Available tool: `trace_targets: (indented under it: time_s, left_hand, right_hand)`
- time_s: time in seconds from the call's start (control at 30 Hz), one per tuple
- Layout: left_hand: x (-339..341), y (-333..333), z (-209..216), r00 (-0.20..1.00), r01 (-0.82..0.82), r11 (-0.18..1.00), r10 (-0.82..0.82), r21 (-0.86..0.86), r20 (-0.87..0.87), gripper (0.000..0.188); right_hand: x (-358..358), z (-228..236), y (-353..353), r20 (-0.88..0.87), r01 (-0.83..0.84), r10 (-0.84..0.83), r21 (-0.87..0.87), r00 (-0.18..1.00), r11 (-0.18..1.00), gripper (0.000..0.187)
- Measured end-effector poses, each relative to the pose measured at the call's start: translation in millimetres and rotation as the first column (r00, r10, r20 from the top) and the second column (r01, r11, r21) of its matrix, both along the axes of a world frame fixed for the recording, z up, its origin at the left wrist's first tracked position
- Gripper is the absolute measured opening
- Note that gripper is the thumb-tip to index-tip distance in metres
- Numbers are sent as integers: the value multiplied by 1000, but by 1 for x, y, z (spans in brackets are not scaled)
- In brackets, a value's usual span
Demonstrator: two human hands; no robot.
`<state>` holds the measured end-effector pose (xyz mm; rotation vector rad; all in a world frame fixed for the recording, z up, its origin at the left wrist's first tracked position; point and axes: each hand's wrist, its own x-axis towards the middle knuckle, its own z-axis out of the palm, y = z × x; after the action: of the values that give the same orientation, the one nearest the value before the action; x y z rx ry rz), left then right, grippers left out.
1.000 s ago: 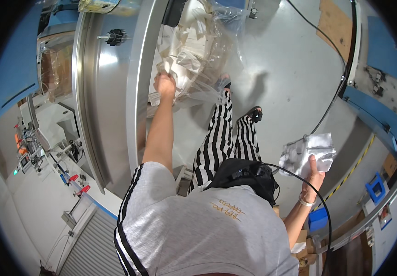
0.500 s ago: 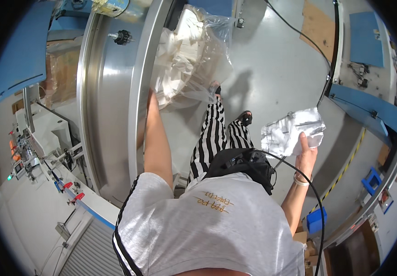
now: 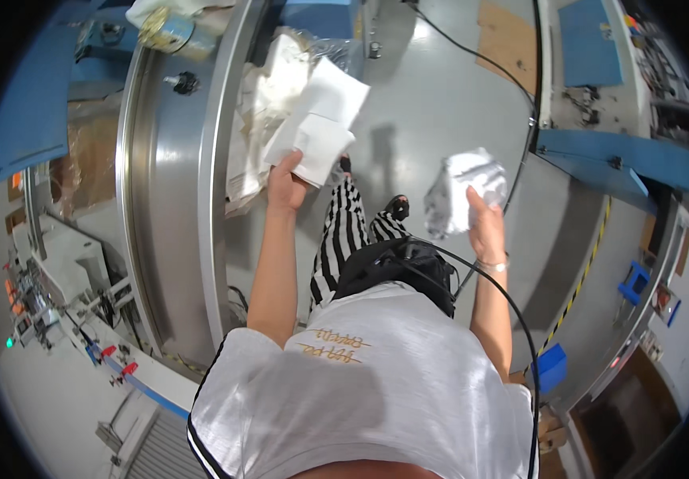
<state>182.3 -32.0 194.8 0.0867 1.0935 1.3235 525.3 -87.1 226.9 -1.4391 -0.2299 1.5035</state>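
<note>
My left hand (image 3: 287,185) is closed on several flat white sheets (image 3: 322,112), thumb on top; I cannot tell whether they are paper or cloth. They fan out over a clear plastic bag of crumpled white pieces (image 3: 268,88), which is partly hidden behind them. On the other side, my right hand (image 3: 485,227) grips a crinkled silvery-white packet (image 3: 458,191), thumb across its face. The packet is held in the air above the floor, apart from the sheets, and is a little blurred.
A long metal trough (image 3: 173,184) with a raised rail (image 3: 218,160) runs along my left. A black knob fitting (image 3: 185,82) sits in it. A black cable (image 3: 512,287) crosses near my right arm. Blue panels (image 3: 600,160) stand to the right, beside a blue bin (image 3: 552,367).
My left hand has come up from beside the bag and now holds white sheets. My right hand has moved inward and tilted the silvery packet. The whole view has shifted.
</note>
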Motion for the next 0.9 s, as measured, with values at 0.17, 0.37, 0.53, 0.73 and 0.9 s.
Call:
trace_targets:
  time_s: [0.17, 0.37, 0.53, 0.73, 0.9]
  left_hand:
    - [67, -5, 57, 900, 370, 922, -386, 114, 201, 48]
    - [101, -12, 78, 768, 600, 787, -617, 144, 169, 46]
    - [120, -11, 76, 744, 571, 817, -555, 77, 373, 41]
    - [158, -15, 89, 740, 616, 785, -604, 61, 295, 52]
    - [176, -14, 94, 640, 635, 735, -674, 240, 369, 61]
  right_hand:
    - [-30, -19, 11, -307, -58, 50, -15, 950, 998, 36]
    - [-24, -11, 31, -622, 204, 8, 269, 783, 941, 38]
    - [7, 25, 22, -296, 222, -103, 402, 950, 888, 46]
    - [22, 60, 1, 695, -292, -117, 440, 709, 849, 26]
    - [-2, 100, 7, 897, -482, -286, 425, 337, 767, 32]
